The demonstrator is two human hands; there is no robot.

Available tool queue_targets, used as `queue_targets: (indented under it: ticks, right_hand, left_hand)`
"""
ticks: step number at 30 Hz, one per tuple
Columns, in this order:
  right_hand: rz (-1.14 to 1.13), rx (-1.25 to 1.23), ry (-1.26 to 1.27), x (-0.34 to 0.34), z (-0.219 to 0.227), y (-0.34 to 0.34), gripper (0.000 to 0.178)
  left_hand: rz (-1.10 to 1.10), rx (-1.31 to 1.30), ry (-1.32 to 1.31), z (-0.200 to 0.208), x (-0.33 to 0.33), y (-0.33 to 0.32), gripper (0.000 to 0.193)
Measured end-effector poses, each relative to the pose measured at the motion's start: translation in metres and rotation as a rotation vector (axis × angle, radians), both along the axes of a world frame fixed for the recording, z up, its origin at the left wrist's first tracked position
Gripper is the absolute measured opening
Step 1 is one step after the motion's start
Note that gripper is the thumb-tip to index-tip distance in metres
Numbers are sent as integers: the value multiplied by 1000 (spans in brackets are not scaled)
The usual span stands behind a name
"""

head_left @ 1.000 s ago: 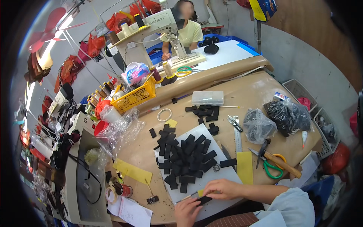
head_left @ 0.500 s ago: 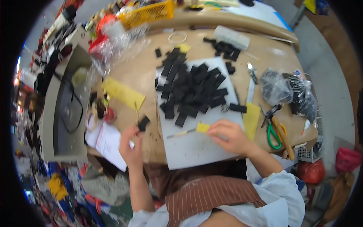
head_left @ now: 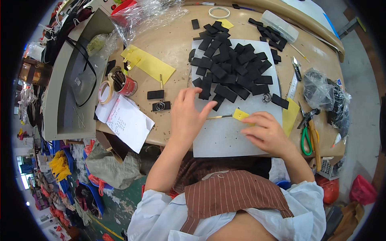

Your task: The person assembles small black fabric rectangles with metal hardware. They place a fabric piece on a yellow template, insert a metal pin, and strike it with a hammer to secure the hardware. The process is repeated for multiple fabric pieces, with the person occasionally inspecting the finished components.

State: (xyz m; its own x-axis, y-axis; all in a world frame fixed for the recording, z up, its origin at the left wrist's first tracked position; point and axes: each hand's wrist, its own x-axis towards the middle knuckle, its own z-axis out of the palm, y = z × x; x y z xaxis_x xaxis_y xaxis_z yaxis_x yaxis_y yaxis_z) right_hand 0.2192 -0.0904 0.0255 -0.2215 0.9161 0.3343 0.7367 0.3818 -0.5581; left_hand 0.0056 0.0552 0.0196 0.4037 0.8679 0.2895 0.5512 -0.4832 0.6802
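Note:
A heap of short black rectangular strips, apparently fabric (head_left: 227,70), covers the far part of a white board (head_left: 225,140). My left hand (head_left: 187,114) is at the heap's near left edge, thumb and fingers apart, nothing visibly in it. On the board, my right hand (head_left: 267,130) has its fingers loosely spread, fingertips touching or just over a small yellow card piece (head_left: 240,114). A thin stick with a dark end (head_left: 220,117) points at that card. Left of my left hand lie a black strip (head_left: 155,94) and another carrying a dark coiled ring (head_left: 161,106).
Left: a yellow card sheet (head_left: 150,64), a red can of sticks (head_left: 128,86), a tape roll (head_left: 105,92), a notebook (head_left: 128,122) and a grey bin (head_left: 72,132). Right: green-handled pliers (head_left: 306,140), a ruler (head_left: 292,87), snips (head_left: 296,69) and bagged black material (head_left: 321,92).
My left hand has gone right, from beside a black strip at the left to the heap, and its fingers have spread. My right hand stays by the yellow card. The whole view has shifted.

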Motion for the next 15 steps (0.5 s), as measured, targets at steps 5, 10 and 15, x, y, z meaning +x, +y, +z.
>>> queue_targets:
  ticks: [5, 10, 15]
  right_hand:
    - [189, 70, -162, -21, 6, 17, 21]
    - [100, 142, -302, -14, -10, 48, 36]
    - [38, 170, -190, 5, -5, 71, 21]
  left_hand:
    - [76, -5, -42, -4, -5, 11, 23]
    - [-2, 62, -159, 17, -35, -20, 23]
    - [-357, -132, -73, 13, -44, -64, 26]
